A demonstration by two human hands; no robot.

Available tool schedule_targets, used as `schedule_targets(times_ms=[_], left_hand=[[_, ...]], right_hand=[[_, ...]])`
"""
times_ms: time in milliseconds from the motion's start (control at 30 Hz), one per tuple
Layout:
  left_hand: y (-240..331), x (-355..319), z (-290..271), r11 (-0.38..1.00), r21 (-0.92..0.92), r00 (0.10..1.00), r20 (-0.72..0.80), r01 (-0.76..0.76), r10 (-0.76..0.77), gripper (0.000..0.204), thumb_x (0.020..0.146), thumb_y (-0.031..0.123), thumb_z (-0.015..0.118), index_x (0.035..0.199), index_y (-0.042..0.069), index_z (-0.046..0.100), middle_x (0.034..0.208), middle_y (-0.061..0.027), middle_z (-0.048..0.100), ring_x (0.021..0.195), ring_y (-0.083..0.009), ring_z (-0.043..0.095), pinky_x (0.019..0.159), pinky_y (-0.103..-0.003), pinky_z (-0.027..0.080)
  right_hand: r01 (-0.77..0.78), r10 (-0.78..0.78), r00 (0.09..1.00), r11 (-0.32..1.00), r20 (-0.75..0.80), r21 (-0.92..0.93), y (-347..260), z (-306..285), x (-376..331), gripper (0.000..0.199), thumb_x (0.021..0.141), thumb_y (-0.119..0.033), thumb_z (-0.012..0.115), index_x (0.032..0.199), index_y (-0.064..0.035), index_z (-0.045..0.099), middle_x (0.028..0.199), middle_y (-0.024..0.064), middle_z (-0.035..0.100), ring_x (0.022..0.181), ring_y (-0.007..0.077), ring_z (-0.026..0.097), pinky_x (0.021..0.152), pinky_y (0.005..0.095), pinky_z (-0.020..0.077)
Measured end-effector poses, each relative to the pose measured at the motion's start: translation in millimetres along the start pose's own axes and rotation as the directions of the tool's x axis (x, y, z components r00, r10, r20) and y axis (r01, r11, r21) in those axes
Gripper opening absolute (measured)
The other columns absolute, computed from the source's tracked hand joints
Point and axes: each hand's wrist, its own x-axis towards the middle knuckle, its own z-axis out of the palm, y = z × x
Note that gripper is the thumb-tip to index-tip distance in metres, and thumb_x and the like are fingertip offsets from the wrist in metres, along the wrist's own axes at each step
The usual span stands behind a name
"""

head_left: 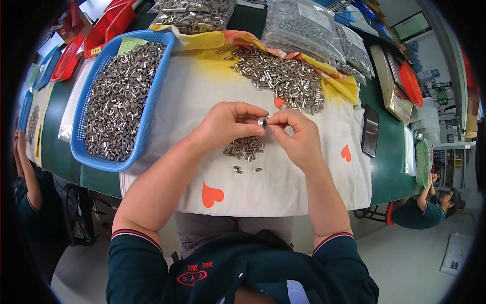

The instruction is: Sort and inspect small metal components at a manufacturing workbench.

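Over the middle of a white cloth (185,101) with red hearts, both hands meet. Between its thumb and fingers, my left hand (228,122) holds a small round metal ring (262,122). The thumb and index finger of my right hand (299,138) pinch together at the ring's right side; whatever is between them is too small to make out. Below the hands lies a small heap of short metal cylinders (246,148), partly covered by my left hand, with a few loose ones nearer me. A larger heap of cylinders (283,78) spreads beyond my hands.
To the left stands a blue basket (98,163) full of metal cylinders. Clear bags of metal parts (304,28) lie at the back. A dark phone (370,130) rests on the green table at right. Co-workers sit at the far left and right (425,213).
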Motion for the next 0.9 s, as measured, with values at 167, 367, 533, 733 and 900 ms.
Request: schedule_targets(times_ms=[167,367,533,733,900], left_hand=[[0.1,-1.1,-1.0,0.999,0.045,1.000,-0.012,0.007,-0.007,0.032,0.073,0.005,0.068,0.104,-0.002,0.058,0.084,-0.0022,0.060,0.075,-0.0060,0.056,0.067,-0.019,0.047],[2.3,-1.9,3.9,0.971,0.239,0.998,-0.061,0.006,0.009,0.032,0.072,0.006,0.069,0.101,-0.001,0.060,0.087,-0.0053,0.063,0.077,-0.0078,0.057,0.069,-0.021,0.048],[2.0,-3.1,0.5,0.986,0.166,0.998,-0.057,0.000,0.009,0.031,0.071,0.006,0.069,0.101,-0.001,0.061,0.088,-0.0063,0.064,0.078,-0.0084,0.058,0.070,-0.022,0.048],[1.1,-2.2,0.1,0.979,0.204,1.000,-0.008,0.028,-0.027,0.032,0.071,0.006,0.069,0.101,-0.001,0.060,0.083,-0.0036,0.062,0.075,-0.0062,0.056,0.069,-0.021,0.047],[0.0,-2.5,1.6,0.978,0.208,0.999,-0.027,0.030,-0.025,0.031,0.072,0.006,0.069,0.101,0.000,0.061,0.081,-0.0020,0.061,0.074,-0.0053,0.055,0.069,-0.020,0.047]], right_hand=[[0.017,-0.016,1.000,0.997,0.007,-0.082,-3.7,3.2,-2.8,0.009,0.069,0.000,0.059,0.078,-0.0024,0.059,0.073,0.0062,0.058,0.067,0.0174,0.056,0.059,0.0273,0.0453],[0.216,-0.234,0.972,0.902,-0.005,-0.373,0.3,7.0,-5.6,0.009,0.067,-0.001,0.061,0.076,-0.0022,0.058,0.072,0.0073,0.058,0.066,0.0208,0.056,0.059,0.0293,0.0452],[-0.065,0.068,0.993,0.997,0.098,-0.036,-0.7,-4.4,-0.4,0.009,0.072,-0.001,0.062,0.080,-0.0006,0.060,0.075,0.0029,0.060,0.067,0.0105,0.054,0.062,0.0239,0.0436],[-0.153,0.150,0.985,0.988,-0.080,-0.029,9.7,-14.5,6.9,0.012,0.073,-0.004,0.062,0.084,-0.0020,0.061,0.073,0.0003,0.058,0.064,0.0071,0.050,0.061,0.0226,0.0426],[-0.163,0.071,0.957,0.935,-0.283,-0.317,25.8,-14.7,17.1,0.008,0.073,-0.008,0.060,0.079,-0.0025,0.061,0.072,0.0089,0.059,0.065,0.0207,0.057,0.062,0.0306,0.0454]])
